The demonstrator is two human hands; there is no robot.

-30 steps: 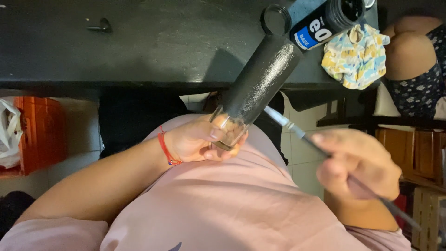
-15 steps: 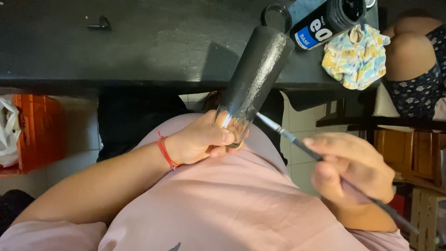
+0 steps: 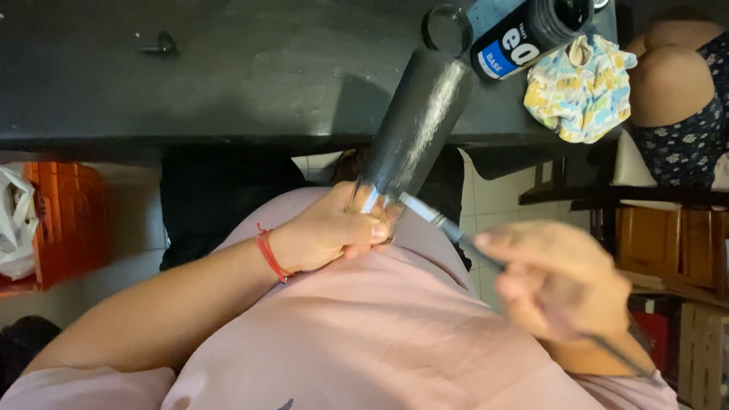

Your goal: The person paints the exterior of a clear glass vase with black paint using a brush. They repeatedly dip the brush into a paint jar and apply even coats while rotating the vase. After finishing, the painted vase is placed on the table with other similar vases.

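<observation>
A tall glass [image 3: 414,129], coated black over most of its length and clear at its base, is held at the centre of the frame and slants toward the upper right. Its clear base is gripped by the left hand [image 3: 334,231], whose fingers are curled around it just above the pink shirt [image 3: 380,334]. A red string bracelet [image 3: 267,257] is worn on that wrist.

At the lower right of the frame, a thin paintbrush [image 3: 456,231] is pinched by the right hand [image 3: 558,292], which is blurred; the fingers are closed around the handle. The brush is angled up and to the left, and its tip is seen at the glass near the clear base, beside the left fingers.

Across the top of the frame a dark table [image 3: 228,68] is seen. At its upper right edge a black paint bottle [image 3: 531,30] with a blue and white label is lying, with a round black lid [image 3: 448,29] just to its left. A patterned cloth [image 3: 581,91] is placed below the bottle. An orange crate [image 3: 64,220] is visible at the left edge.
</observation>
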